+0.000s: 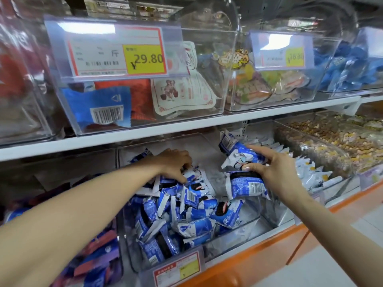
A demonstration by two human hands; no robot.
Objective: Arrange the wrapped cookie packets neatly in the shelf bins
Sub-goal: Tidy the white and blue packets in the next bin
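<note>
The shelf board point(186, 126) hangs right over the work. On it a clear box point(207, 108) and its yellow 29.80 price tag point(145, 59) jut forward above both arms. To the right sit a tub of white packets point(310, 172) and, beyond it, a tub of nuts point(331, 137). Purple wrappers point(99, 255) crowd the left side. An orange ledge point(269, 247) runs along the front of the lower shelf, and a small label point(180, 270) is clipped there. It's a shop aisle, with pale floor point(342, 272) at lower right.

Now the clear bin point(215, 177). Blue-and-white cookie packets point(176, 214) lie jumbled against its left and front, pointing every which way, some flat, some on edge. The left hand point(176, 162) is down on top of the heap, its curled fingers and thumb pinching a packet. The right hand point(269, 166) hovers over the bin's bare right half and grips a bundle point(244, 183) of several packets, index finger stretched across the top. The lowest packet in it lies crosswise, long axis left to right, barcode toward the camera. The top one tilts up and away to the left.
</note>
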